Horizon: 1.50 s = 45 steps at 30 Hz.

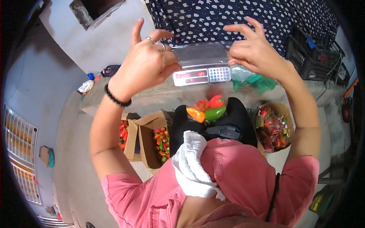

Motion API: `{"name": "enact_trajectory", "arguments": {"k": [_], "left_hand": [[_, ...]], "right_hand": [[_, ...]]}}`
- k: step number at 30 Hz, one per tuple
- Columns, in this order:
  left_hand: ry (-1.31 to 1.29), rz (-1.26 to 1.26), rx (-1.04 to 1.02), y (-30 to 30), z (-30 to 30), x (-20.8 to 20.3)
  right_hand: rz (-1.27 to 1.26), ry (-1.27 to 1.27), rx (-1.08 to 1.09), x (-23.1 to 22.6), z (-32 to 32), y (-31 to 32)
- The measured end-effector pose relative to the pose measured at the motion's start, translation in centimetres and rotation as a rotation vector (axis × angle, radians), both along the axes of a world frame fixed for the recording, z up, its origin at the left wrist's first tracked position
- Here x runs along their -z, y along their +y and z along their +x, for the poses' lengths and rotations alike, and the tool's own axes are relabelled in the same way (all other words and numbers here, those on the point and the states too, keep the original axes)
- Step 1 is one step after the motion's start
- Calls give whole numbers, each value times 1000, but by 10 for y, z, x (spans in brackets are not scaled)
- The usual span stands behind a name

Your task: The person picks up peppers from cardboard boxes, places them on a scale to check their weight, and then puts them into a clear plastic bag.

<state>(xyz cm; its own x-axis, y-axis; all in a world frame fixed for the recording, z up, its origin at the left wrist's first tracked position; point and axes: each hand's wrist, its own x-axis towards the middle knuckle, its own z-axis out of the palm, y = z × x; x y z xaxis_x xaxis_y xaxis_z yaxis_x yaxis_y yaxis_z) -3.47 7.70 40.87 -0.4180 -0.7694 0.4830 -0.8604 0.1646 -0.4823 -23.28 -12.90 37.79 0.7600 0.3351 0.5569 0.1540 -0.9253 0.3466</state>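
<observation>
A clear plastic bag of peppers (207, 110) hangs in front of my lap, its upper part see-through. Red, orange and green peppers lie at its bottom. My left hand (154, 57), with rings and a black beaded bracelet below it, pinches the bag's upper left side, index finger and another finger raised. My right hand (251, 51) pinches the upper right side, two fingers lifted. Behind the bag stands a digital scale (202, 76) with a lit red display and a keypad. The exact grip points on the thin film are hard to make out.
Open cardboard boxes of peppers (146, 146) stand on the floor at left, another box (291, 121) at right. Green plastic bags (253, 81) lie beside the scale on a ledge (144, 97). Black crates (315, 57) stand at far right, near a patterned curtain (197, 19).
</observation>
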Motion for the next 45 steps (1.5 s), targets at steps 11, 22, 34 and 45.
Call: {"name": "enact_trajectory", "arguments": {"k": [11, 22, 34, 45], "left_hand": [[589, 396, -69, -16, 23, -2], [780, 322, 219, -27, 5, 5], [1210, 341, 67, -46, -11, 126], [1610, 87, 125, -41, -10, 127]], "right_hand": [[826, 22, -200, 32, 26, -13], [1007, 600, -116, 88, 61, 28], [960, 17, -167, 96, 65, 25], [676, 112, -154, 86, 53, 42]]}}
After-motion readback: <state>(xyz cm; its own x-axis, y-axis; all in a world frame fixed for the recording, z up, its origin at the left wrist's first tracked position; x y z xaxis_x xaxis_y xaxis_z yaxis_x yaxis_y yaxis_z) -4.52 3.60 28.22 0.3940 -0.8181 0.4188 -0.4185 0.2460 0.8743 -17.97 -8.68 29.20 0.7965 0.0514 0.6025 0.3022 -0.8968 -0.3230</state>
